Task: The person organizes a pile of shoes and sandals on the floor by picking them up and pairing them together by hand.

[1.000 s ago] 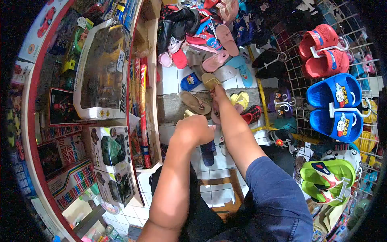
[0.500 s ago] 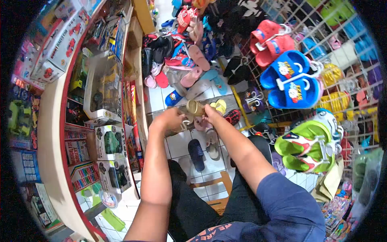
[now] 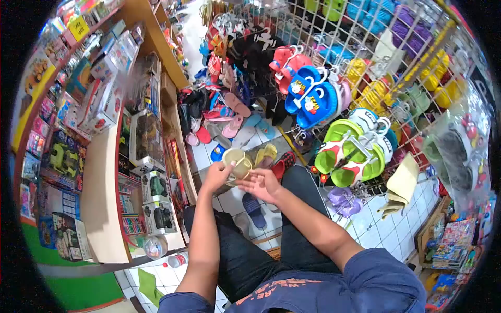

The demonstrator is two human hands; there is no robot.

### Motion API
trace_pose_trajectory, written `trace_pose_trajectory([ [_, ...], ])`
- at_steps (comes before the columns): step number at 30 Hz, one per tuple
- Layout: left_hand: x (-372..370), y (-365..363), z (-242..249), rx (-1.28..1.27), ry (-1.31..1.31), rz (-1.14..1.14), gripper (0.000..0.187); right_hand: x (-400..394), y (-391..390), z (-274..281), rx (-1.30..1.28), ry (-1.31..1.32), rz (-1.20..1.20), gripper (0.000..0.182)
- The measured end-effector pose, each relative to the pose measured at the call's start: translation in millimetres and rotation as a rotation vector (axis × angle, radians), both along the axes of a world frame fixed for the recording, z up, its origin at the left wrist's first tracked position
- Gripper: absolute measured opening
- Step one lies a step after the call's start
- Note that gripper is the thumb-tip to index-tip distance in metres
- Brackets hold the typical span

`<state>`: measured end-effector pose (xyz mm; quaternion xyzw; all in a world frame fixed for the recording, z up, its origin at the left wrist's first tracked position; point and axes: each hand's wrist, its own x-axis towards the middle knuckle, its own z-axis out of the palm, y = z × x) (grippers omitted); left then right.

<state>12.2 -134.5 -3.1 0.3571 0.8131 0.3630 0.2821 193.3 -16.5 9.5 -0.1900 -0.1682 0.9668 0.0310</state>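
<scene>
My left hand [image 3: 215,176] grips a tan sandal [image 3: 238,160] with a rounded, ring-like outline, thumb pressed on its near side. Beside it my right hand [image 3: 264,185] is half turned up, its fingers stretched toward the sandal and the fingertips right at its lower edge. Below the hands, a dark blue slipper [image 3: 254,210] lies on the white tiles. Yellow sandals [image 3: 265,156] and a red-and-black clog [image 3: 283,165] lie just past my right hand. A blue slipper [image 3: 218,152] is on the floor beyond my left hand.
A wire rack [image 3: 360,52] on the right carries blue slippers [image 3: 311,97] and green sandals [image 3: 350,154] on hangers. A heap of footwear [image 3: 224,112] covers the floor ahead. On the left, a shelf [image 3: 102,198] holds boxed toys. Purple clogs [image 3: 344,202] rest by my right knee.
The view has swung to the right. The tan sandal, before by my right hand, is now in my left hand. My right hand has loosened and its fingers are spread.
</scene>
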Motion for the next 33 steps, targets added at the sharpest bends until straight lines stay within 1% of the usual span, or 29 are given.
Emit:
trace_pose_trajectory([
  [2,18.1,-2.0,10.0,-0.018,-0.023,-0.001,0.051,15.1,-5.6,2.1,0.042,-0.044,0.087,0.045],
  [3,28.0,-2.6,3.7,0.092,-0.115,0.141,0.050,21.6,-8.0,5.3,0.042,-0.030,0.082,0.045],
  [4,34.1,-3.3,-2.6,0.208,-0.205,0.284,0.049,26.0,-8.0,9.2,0.123,-0.056,0.132,0.046],
  [5,37.8,-6.4,-8.5,0.213,-0.192,0.283,0.049,30.7,-7.9,12.0,0.203,-0.085,0.184,0.046],
  [6,39.3,-9.5,-14.9,0.169,-0.232,0.287,0.048,33.6,-5.8,11.0,0.308,-0.151,0.219,0.043],
  [7,41.3,-11.8,-15.5,0.128,-0.271,0.289,0.048,32.3,-0.6,2.4,0.317,-0.136,0.214,0.043],
  [8,43.8,-16.7,-16.0,0.143,-0.166,0.226,0.049,27.8,5.4,-8.1,0.679,-0.261,0.262,0.044],
  [9,50.3,-16.5,-6.2,0.150,-0.154,0.221,0.049,23.4,10.1,-26.6,1.038,-0.394,0.303,0.045],
  [10,60.3,-17.8,9.3,0.151,-0.125,0.233,0.050,16.9,10.3,-57.1,1.190,-0.416,0.069,0.048],
  [11,67.8,-18.3,19.1,0.152,-0.097,0.246,0.050,16.4,10.8,-53.5,1.191,-0.411,0.060,0.048],
  [13,77.2,-19.0,34.1,0.174,-0.120,0.298,0.050,20.8,10.9,-44.3,1.576,-0.387,-0.204,0.057],
  [14,75.1,-19.9,32.4,0.208,-0.108,0.293,0.049,23.0,12.5,-40.3,1.576,-0.388,-0.210,0.057],
  [15,67.0,-22.5,26.4,0.243,-0.097,0.287,0.049,24.7,16.0,-35.2,1.473,-0.228,-0.073,0.055],
  [17,81.5,-14.3,60.1,0.350,-0.140,0.329,0.047,27.3,19.9,-27.2,1.238,0.080,0.195,0.053],
  [18,78.6,-11.3,61.1,0.391,-0.139,0.353,0.046,25.7,21.0,-26.8,1.274,0.050,0.282,0.046],
  [19,72.4,-10.6,64.0,0.431,-0.138,0.375,0.045,22.9,20.9,-26.4,1.274,0.050,0.277,0.046],
  [20,65.1,-12.9,67.8,0.422,-0.187,0.361,0.039,20.0,19.2,-26.5,1.094,0.107,0.204,0.042],
  [21,65.8,-11.4,75.5,0.416,-0.186,0.357,0.039,18.1,17.9,-29.3,0.910,0.162,0.131,0.039],
  [22,67.4,-10.1,87.4,0.487,-0.284,0.346,0.036,17.2,18.4,-30.4,0.929,0.180,0.049,0.033],
  [23,68.0,-9.5,98.9,0.558,-0.384,0.337,0.034,14.5,22.2,-31.7,0.923,0.179,0.047,0.033],
  [24,75.0,-4.9,110.3,0.643,-0.528,0.317,0.025,11.5,26.3,-37.7,0.980,0.087,-0.054,0.033],
  [25,84.9,2.5,114.5,0.632,-0.532,0.326,0.025,9.4,29.5,-42.3,1.035,-0.008,-0.150,0.033],
  [26,97.3,9.1,115.0,0.634,-0.342,0.381,0.022,8.4,31.1,-42.4,0.929,-0.006,-0.260,0.032],
  [27,107.2,12.8,111.1,0.625,-0.155,0.436,0.024,9.8,33.1,-41.2,0.821,-0.012,-0.364,0.030],
  [29,107.7,17.4,85.7,0.595,-0.075,0.398,0.032,18.9,43.6,-27.1,0.722,-0.119,-0.336,0.027],
  [30,111.6,22.0,78.3,0.551,0.015,0.390,0.031,15.6,47.6,-30.9,0.725,-0.122,-0.320,0.027],
  [31,111.0,24.7,68.9,0.549,-0.008,0.361,0.025,13.7,51.7,-34.6,0.684,-0.072,-0.409,0.025],
  [32,111.4,26.2,61.6,0.554,-0.021,0.375,0.024,15.0,52.6,-40.0,0.640,-0.031,-0.497,0.023],
  [33,111.5,30.0,57.0,0.564,-0.035,0.386,0.024,16.2,55.0,-41.7,0.647,-0.046,-0.490,0.023],
])
